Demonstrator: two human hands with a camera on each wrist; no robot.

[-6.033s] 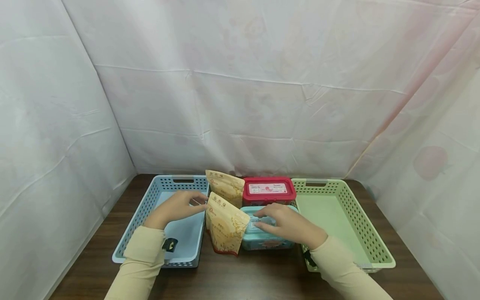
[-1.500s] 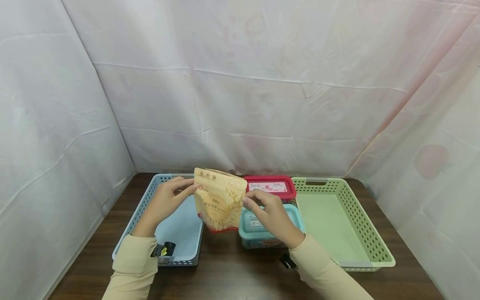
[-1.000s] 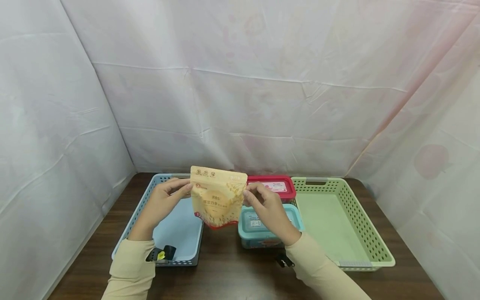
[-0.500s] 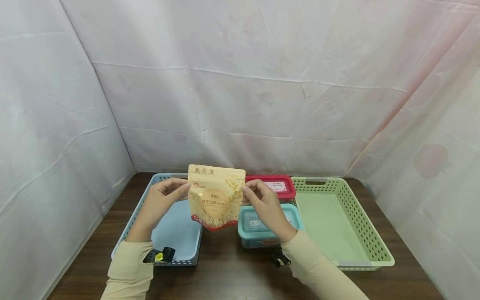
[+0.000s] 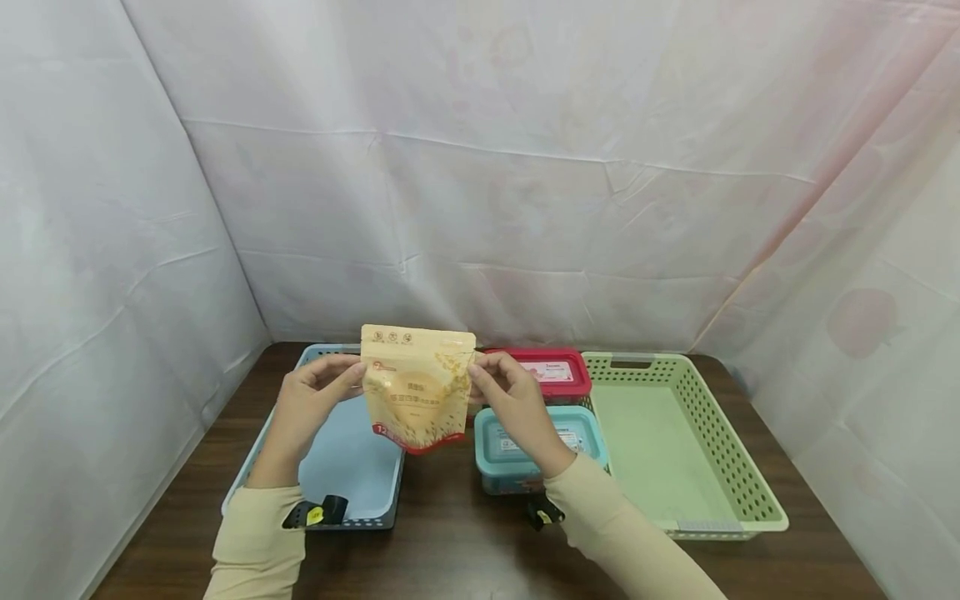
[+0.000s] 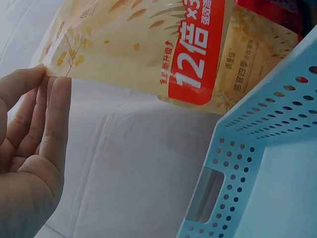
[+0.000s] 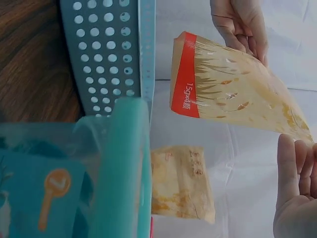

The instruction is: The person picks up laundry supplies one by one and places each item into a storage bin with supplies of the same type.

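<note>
A cream stand-up pouch with a red bottom band is held up upright, its printed front facing the head camera. My left hand pinches one upper side edge between thumb and fingers, and my right hand pinches the opposite edge. In the left wrist view, the left fingertips grip the pouch's side near its top. A second cream pouch stands behind, mostly hidden by the held one in the head view. Close to my right hand sits a teal lidded tub, with a red lidded tub behind it.
A blue perforated basket lies at left, partly beneath the left hand and pouch. At right is a light green basket. All stand on a dark wood table, with pale curtains behind and at both sides.
Six seconds ago the front pouch stood between the baskets, both hands near it. It has since been gripped and lifted; over the last second it turned toward the camera and moved left.
</note>
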